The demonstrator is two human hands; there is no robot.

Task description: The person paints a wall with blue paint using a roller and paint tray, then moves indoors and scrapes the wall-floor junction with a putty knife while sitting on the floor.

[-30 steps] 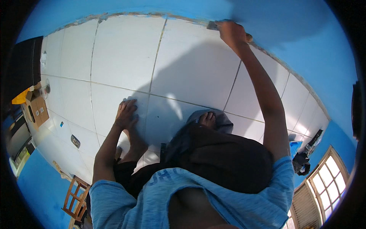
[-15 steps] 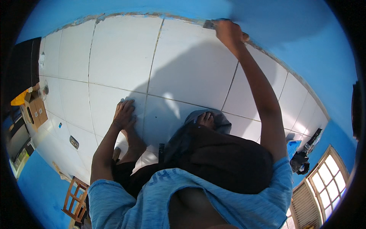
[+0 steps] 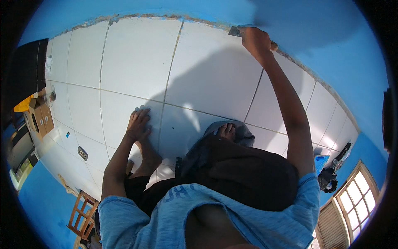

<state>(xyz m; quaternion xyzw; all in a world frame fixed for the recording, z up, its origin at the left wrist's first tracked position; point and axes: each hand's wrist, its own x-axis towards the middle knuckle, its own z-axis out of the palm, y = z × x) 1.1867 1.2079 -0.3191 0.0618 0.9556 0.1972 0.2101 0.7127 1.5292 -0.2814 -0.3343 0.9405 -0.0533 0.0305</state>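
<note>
Blue walls (image 3: 331,25) meet a white tile floor (image 3: 137,54). The window (image 3: 358,193) is bright. There's a wooden chair (image 3: 85,213) too.

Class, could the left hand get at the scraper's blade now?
Probably, with a stretch: the left hand looks empty, and open tiles leave the way free to the scraper's blade, which juts past the right hand.

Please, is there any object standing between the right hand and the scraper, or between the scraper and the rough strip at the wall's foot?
Nothing visible stands in the way: the right hand grips the scraper, and no object shows between it and the rough strip.
</note>
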